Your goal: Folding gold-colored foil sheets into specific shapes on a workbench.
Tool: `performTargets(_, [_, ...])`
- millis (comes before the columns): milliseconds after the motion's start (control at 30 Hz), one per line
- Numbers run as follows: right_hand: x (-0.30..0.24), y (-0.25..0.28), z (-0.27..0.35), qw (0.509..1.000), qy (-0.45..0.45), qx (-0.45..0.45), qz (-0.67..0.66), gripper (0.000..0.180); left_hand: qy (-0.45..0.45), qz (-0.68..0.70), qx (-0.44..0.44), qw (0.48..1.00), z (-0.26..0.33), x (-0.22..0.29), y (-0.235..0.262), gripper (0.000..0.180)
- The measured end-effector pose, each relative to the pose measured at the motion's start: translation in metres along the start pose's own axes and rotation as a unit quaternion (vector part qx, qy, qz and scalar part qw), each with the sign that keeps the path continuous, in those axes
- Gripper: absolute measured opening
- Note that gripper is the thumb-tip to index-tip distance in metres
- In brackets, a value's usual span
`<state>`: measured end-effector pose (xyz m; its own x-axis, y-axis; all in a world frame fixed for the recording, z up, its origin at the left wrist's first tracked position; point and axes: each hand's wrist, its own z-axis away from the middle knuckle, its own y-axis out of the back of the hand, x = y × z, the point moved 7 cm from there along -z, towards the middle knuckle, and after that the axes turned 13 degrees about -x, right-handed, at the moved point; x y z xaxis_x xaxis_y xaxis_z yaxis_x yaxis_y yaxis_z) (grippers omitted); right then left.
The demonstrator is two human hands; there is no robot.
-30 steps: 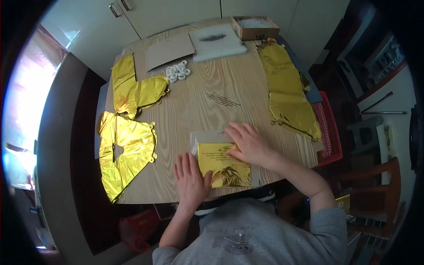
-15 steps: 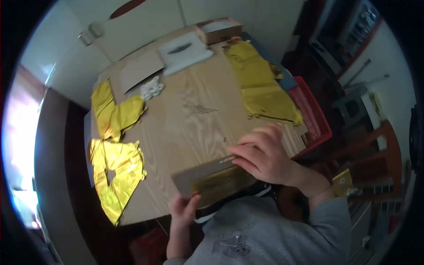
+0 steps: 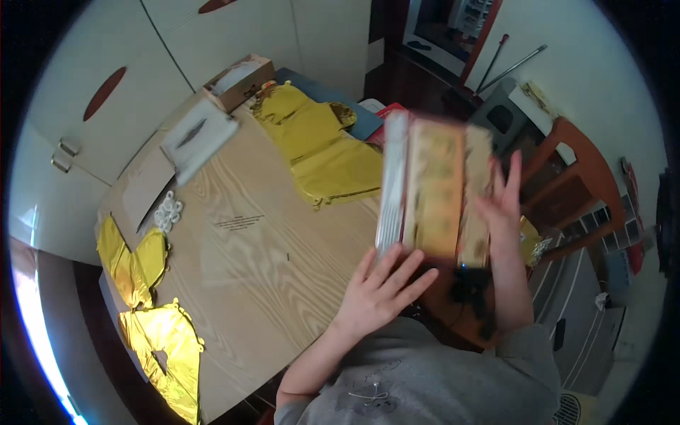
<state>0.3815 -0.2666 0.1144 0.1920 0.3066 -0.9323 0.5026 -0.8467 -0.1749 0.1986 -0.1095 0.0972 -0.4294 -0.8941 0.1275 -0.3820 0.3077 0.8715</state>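
A red-edged bin (image 3: 409,180) at the table's right side holds flat packets on edge, blurred by motion: silvery ones on its left, yellow and orange packets (image 3: 440,188) in the middle, tan ones on its right. My left hand (image 3: 379,294) is open, fingers spread, at the bin's near left edge. Beside the right-hand packets my right hand (image 3: 501,202) is also open, with fingers stretched upward. Neither hand visibly grips anything; whether the fingertips touch the bin I cannot tell.
Gold foil shapes (image 3: 319,145) lie at the far side of the wooden table (image 3: 283,312), with another gold foil piece (image 3: 184,361) at the left. A clear printed bag (image 3: 230,265), white coiled item (image 3: 168,211), white package (image 3: 205,145) and cardboard box (image 3: 244,83) are there too. A wooden chair (image 3: 588,159) stands right.
The view has turned right. The clear package with gold contents is no longer in my hands or distinguishable. Both hands have moved to the packet bin, fingers opened.
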Motion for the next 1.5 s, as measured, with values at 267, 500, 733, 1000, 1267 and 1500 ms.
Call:
performTargets(267, [0.123,0.136,-0.160,0.793,-0.042,0.024,0.608,0.040,0.206,0.072,0.006,0.976,0.095,-0.031,0.017,0.039])
performTargets(500, [0.345,0.202,-0.123,0.730,-0.068,-0.101,0.673,0.041,0.421,0.009,0.073,0.904,0.204,-0.049,0.056,0.022])
performTargets(733, [0.427,0.215,-0.085,0.675,-0.259,-0.145,0.675,0.038,0.499,0.020,0.036,0.865,0.227,-0.047,0.056,0.017])
performTargets(1000, [0.456,0.248,-0.101,0.612,-0.320,-0.173,0.703,0.034,0.456,-0.025,-0.103,0.884,0.210,-0.104,0.085,0.030])
performTargets(1267, [0.276,0.170,-0.173,0.867,-0.087,-0.005,0.490,0.039,0.480,-0.018,-0.201,0.854,0.214,-0.230,0.060,0.089])
performTargets(1500, [0.115,-0.091,-0.151,0.865,0.135,-0.245,0.416,0.030,0.614,0.023,-0.170,0.771,0.225,-0.289,0.047,0.108])
